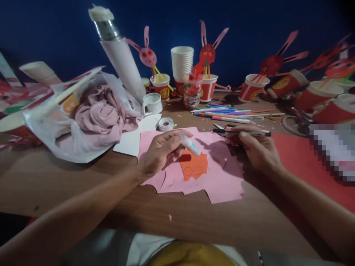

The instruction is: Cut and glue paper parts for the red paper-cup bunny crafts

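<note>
My left hand [163, 147] pinches a small white tube [190, 145] with a blue mark, its end pointing down above a piece of orange paper [198, 164]. Two circles are outlined side by side near the orange paper's lower edge. Beneath lies a sheet of pink paper [222, 184] with ragged cut edges. At the right, my right hand [253, 146] is closed on a slim pen [260, 133], held nearly level over the pink paper's far right corner. Small scissors [219, 126] appear partly behind that pen.
Coloured pens [233, 111] lie behind the papers, beside a tape roll [165, 124] and white mug [152, 103]. Paper cups with rabbit figures [161, 88] line the back. A plastic bag [83, 147] and leaning flask [122, 59] stand left; red paper [294, 159] lies right.
</note>
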{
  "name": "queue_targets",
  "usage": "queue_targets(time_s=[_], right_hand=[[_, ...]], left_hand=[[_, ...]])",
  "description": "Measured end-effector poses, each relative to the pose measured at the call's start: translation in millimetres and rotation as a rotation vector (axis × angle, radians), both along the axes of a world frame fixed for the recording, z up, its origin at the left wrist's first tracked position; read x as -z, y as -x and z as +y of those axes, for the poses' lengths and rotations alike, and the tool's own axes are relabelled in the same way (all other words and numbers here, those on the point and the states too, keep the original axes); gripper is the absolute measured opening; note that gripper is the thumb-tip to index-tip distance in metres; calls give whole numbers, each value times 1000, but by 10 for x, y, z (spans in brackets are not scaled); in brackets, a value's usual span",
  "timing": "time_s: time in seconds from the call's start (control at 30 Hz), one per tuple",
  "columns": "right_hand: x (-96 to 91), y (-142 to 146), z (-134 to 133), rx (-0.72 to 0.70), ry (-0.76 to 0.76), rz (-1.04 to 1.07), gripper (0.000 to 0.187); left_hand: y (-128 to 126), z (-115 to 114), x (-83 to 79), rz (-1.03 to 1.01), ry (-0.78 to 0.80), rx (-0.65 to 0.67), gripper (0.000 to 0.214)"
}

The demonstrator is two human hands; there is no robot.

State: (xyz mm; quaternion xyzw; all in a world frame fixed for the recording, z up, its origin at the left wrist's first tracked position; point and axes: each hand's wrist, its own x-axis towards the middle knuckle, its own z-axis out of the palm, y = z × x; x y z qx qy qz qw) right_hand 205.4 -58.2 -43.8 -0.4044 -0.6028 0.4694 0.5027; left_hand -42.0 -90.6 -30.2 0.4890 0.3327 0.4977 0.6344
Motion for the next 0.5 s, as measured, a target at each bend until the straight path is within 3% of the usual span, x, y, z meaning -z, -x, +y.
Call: queue_targets(time_s=[0.07, 0.2, 0.27, 0.33, 0.5], right_hand=[[14, 12, -40, 17, -113, -93, 14], [8, 42, -96, -9, -547, -322, 19], [4, 46, -104, -37, -688, -411, 25], [1, 42, -98, -29, -765, -508, 29], [13, 15, -64, 57, -830, -620, 29]], left_hand=[[32, 47, -3, -13, 3, -27, 19], [67, 62, 2, 77, 18, -67, 22], [80, 62, 6, 151, 21, -47, 26], [98, 79, 3, 251, 22, -63, 23], [164, 184, -46, 399, -80, -266, 19]])
